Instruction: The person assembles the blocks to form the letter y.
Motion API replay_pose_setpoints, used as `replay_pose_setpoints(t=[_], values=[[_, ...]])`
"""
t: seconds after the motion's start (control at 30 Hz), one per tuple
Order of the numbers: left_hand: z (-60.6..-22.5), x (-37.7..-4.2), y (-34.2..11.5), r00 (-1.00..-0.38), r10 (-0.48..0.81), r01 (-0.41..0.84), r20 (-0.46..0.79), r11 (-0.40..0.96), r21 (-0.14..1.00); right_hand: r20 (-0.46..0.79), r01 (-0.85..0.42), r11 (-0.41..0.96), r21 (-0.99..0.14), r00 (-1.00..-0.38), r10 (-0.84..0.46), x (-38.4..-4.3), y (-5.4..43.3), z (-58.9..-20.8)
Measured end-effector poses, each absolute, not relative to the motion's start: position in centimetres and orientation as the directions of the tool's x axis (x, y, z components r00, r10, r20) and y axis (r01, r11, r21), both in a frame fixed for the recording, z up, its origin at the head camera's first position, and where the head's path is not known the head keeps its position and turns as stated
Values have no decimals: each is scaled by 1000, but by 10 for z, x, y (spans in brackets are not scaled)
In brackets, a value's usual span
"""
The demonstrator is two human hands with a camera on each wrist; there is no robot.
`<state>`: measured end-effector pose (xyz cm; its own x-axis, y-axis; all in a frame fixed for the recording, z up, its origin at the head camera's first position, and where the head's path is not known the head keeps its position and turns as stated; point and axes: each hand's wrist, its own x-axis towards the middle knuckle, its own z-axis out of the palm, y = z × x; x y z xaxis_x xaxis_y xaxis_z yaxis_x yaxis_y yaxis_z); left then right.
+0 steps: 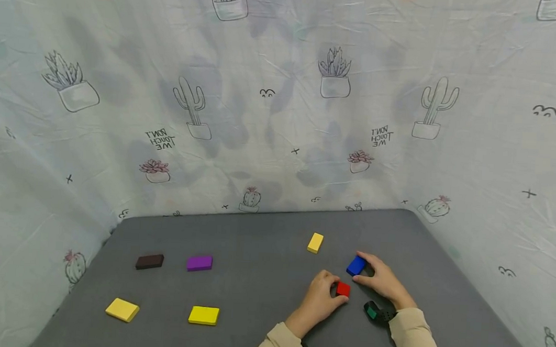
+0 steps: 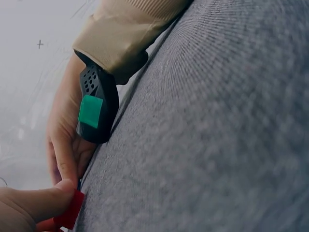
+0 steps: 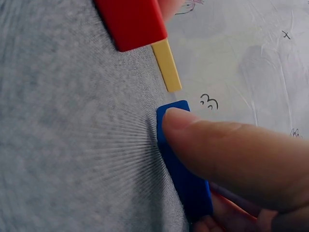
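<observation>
Toward the right of the grey table, my left hand (image 1: 317, 300) holds a small red block (image 1: 343, 289) between thumb and fingers. Just beyond it, my right hand (image 1: 384, 279) grips a blue rectangular block (image 1: 356, 265) by its ends, thumb at the near one. The right wrist view shows that thumb pressed on the blue block (image 3: 182, 174), with the red block (image 3: 133, 21) a short gap away. From the left wrist, the red block (image 2: 72, 210) appears at the lower left, partly covered by my fingers. Both blocks are at the tabletop.
A pale yellow block (image 1: 315, 242) lies beyond both hands. To the left lie a dark brown block (image 1: 149, 261), a purple block (image 1: 200, 263), another pale yellow block (image 1: 122, 309) and a bright yellow block (image 1: 204, 315). Cactus-printed cloth (image 1: 280, 121) hangs around the table (image 1: 255, 245).
</observation>
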<state>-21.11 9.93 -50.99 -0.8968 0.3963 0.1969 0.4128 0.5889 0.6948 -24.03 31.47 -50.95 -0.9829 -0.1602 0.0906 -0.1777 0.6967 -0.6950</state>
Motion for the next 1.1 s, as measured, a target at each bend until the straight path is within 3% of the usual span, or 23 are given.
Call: replay_pose_setpoints(t=[0.33, 1.1], values=[[-517, -207, 106, -887, 389, 452, 250, 616, 645, 177, -220, 724, -654, -975, -137, -237, 316, -512], [-520, -213, 90, -884, 403, 424, 237, 479, 769, 237, -233, 708, -666, -967, -95, -236, 311, -517]])
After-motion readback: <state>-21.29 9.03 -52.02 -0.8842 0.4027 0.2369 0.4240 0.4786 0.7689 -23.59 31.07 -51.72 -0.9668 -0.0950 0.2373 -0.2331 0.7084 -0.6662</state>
